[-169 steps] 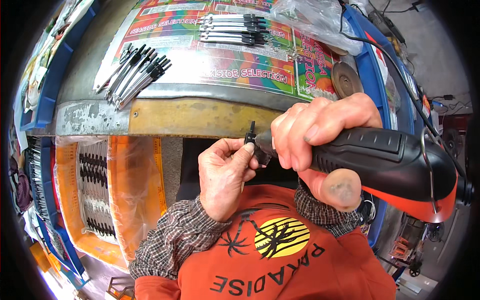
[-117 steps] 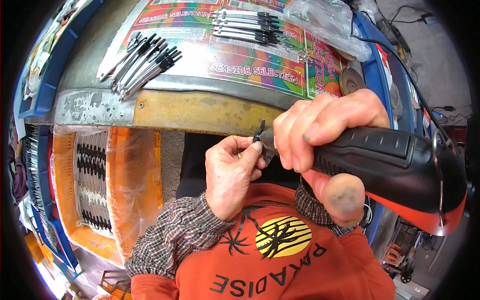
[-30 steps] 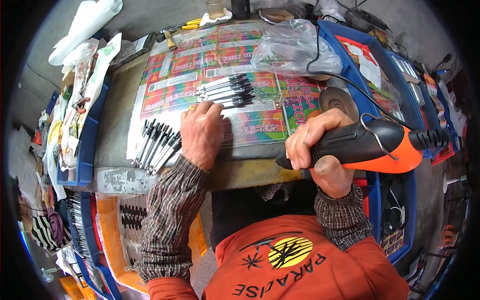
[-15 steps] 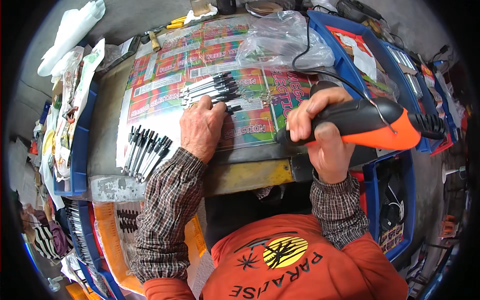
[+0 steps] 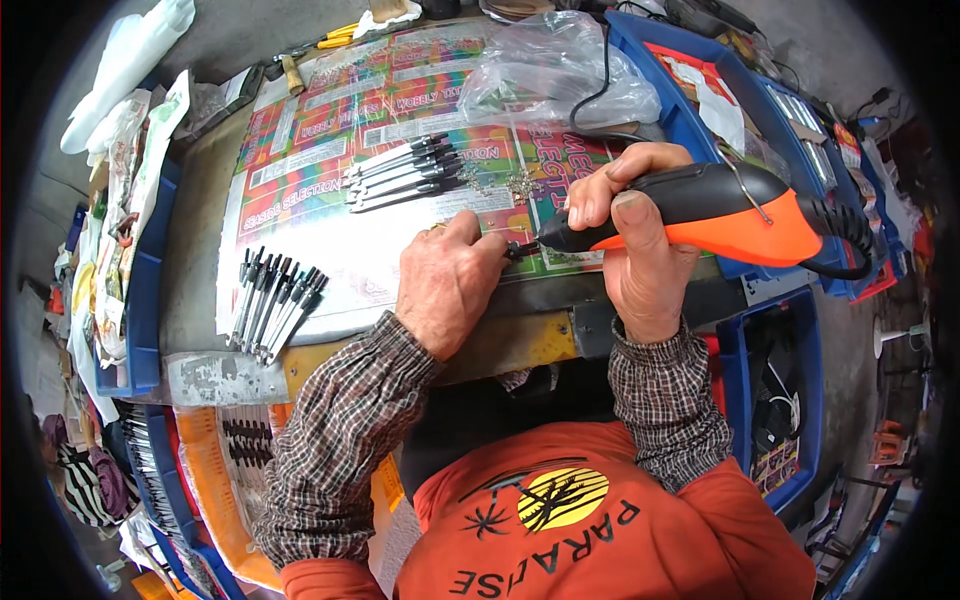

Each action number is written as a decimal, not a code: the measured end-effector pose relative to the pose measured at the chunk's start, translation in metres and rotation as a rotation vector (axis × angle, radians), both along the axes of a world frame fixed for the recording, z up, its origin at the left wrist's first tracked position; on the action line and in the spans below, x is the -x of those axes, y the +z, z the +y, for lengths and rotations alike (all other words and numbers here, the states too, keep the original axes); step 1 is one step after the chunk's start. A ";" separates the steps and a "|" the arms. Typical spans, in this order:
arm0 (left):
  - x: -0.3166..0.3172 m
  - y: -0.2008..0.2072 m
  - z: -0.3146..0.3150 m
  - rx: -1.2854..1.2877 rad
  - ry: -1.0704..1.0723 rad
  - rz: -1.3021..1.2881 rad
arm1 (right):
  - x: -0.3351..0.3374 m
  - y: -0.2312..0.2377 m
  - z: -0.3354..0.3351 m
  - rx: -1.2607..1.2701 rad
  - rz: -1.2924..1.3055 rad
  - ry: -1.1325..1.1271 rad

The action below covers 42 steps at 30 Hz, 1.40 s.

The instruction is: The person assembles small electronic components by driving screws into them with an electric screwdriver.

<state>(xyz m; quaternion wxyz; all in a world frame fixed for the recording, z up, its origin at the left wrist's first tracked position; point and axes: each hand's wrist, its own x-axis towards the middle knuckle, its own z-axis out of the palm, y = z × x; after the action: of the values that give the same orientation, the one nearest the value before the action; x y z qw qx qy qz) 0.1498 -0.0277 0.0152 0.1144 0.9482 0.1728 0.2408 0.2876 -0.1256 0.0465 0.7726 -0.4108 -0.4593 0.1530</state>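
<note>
My right hand is wrapped round a black and orange electric screwdriver, its nose aimed left. My left hand is closed on a pen-like piece; only its black end shows, meeting the tool's tip or nearly so. Whether the two touch is hard to tell. Behind my left hand lies a row of similar white pieces with black ends. A second bunch rests to the left, near the table's front edge. Small metal bits, perhaps screws, are scattered beyond the tool's tip.
A colourful printed sheet covers the worktop. Clear plastic bags lie at the back, beside a blue tray. Another blue bin flanks the left side. From the screwdriver's rear a black cord loops. A hammer's wooden handle shows at the far left.
My left hand has left the row of pieces and moved right and nearer, now with one piece in it. The screwdriver has shifted slightly left, so its tip and the piece have come together.
</note>
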 end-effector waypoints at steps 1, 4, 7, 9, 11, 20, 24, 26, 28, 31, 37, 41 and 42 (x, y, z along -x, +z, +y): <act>0.001 0.000 0.001 0.002 -0.002 -0.001 | -0.001 0.000 0.000 -0.047 0.039 0.038; 0.004 0.003 0.005 -0.009 0.033 -0.119 | -0.001 -0.001 -0.001 -0.098 0.078 0.083; 0.008 0.000 0.009 0.045 0.034 -0.178 | 0.002 0.003 -0.005 -0.034 0.080 0.072; 0.011 -0.001 0.010 0.059 0.024 -0.181 | 0.005 0.003 -0.005 0.036 0.082 0.054; 0.012 -0.001 0.008 0.252 0.051 -0.296 | 0.005 0.002 -0.004 0.012 0.098 0.100; 0.025 0.006 -0.007 0.434 0.097 -0.298 | 0.004 0.001 -0.005 -0.028 0.096 0.110; 0.029 0.007 -0.011 0.422 0.081 -0.281 | 0.000 -0.003 0.000 -0.040 0.088 0.099; 0.029 0.006 -0.013 0.412 0.084 -0.269 | -0.002 -0.004 0.002 0.003 0.049 -0.005; 0.030 0.007 -0.017 0.403 0.089 -0.257 | -0.003 -0.005 0.003 -0.014 0.051 -0.003; 0.031 0.007 -0.025 0.400 0.081 -0.247 | -0.002 -0.005 0.001 -0.054 0.068 0.024; 0.036 -0.003 -0.042 0.189 0.004 -0.245 | 0.003 0.002 -0.009 -0.082 0.112 0.121; 0.037 -0.009 -0.045 0.108 -0.003 -0.257 | 0.009 0.004 -0.014 -0.184 0.208 0.246; 0.038 -0.010 -0.046 0.109 0.002 -0.257 | 0.011 0.004 -0.015 -0.193 0.207 0.268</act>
<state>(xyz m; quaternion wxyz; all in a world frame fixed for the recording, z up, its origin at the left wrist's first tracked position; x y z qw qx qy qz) 0.1123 -0.0733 0.0047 0.1866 0.9018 0.1703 0.3506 0.2766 -0.1402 0.0504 0.8242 -0.2521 -0.4405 0.2511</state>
